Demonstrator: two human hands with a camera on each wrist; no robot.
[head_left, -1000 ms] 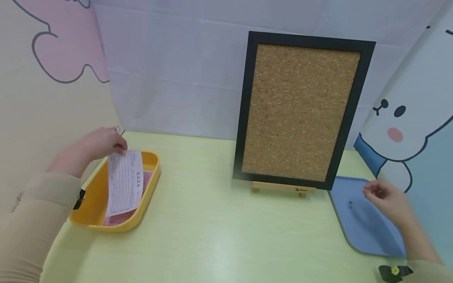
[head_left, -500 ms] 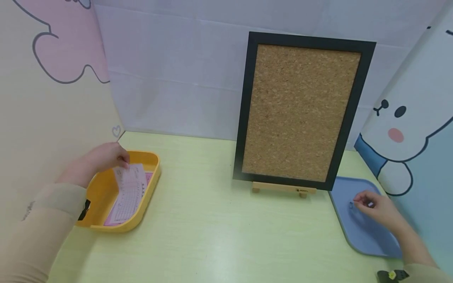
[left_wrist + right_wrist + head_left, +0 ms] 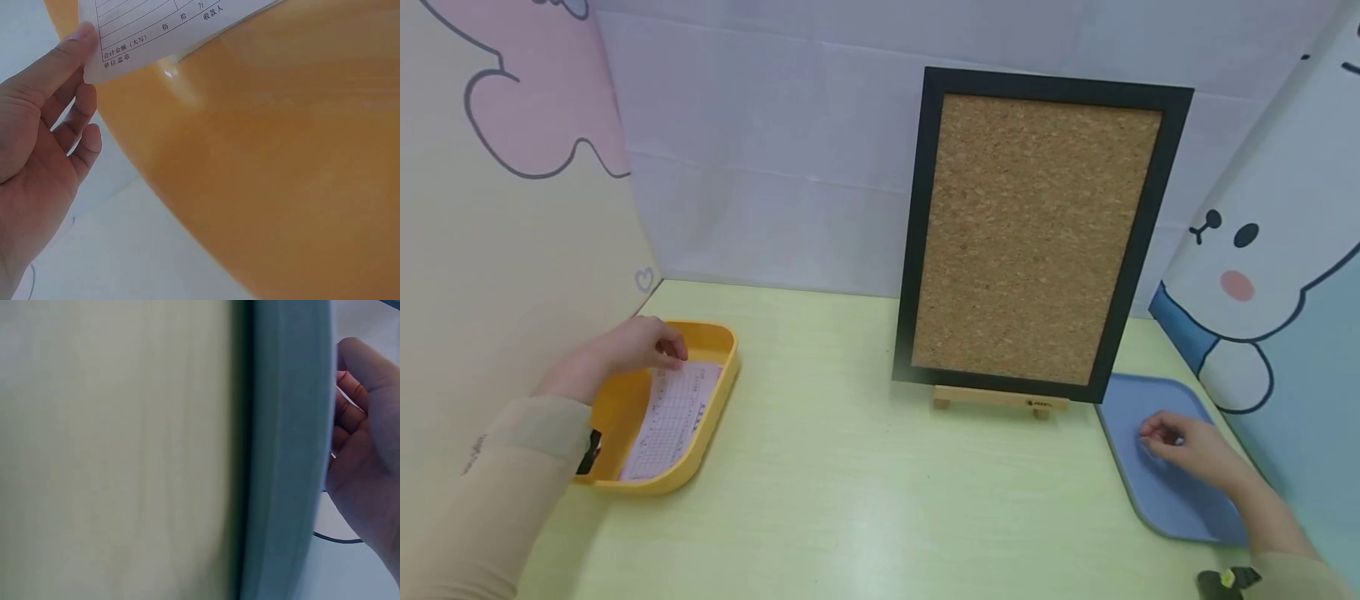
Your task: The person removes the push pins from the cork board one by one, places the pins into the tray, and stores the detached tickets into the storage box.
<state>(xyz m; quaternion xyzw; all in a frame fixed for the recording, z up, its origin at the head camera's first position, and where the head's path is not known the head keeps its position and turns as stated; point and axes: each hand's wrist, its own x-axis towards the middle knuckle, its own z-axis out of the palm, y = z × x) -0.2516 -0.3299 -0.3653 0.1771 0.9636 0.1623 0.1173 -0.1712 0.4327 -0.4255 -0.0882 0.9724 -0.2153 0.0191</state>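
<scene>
In the head view my left hand (image 3: 647, 343) reaches into the yellow basket (image 3: 724, 400), at the top end of a white receipt form (image 3: 672, 421) with a printed grid. In the left wrist view the thumb and a finger behind it pinch the form's corner (image 3: 134, 47); the other fingers curl loosely. The form lies low in the basket over a pink sheet mostly hidden now. On the right, my right hand (image 3: 1195, 454) is over the blue tray (image 3: 1195, 521), fingers curled and fingertips near its surface. The small shiny piece there is largely covered; I cannot tell whether it is gripped.
A cork board (image 3: 1037, 242) in a black frame leans upright on a small wooden stand (image 3: 1000, 398) at the table's back. Cartoon-printed panels flank the pale green table (image 3: 865, 492), with a white sheet (image 3: 760, 158) behind.
The left hand has lowered the white form from above the basket down into it, covering the pink sheet. The right hand has come down and left onto the small piece on the tray.
</scene>
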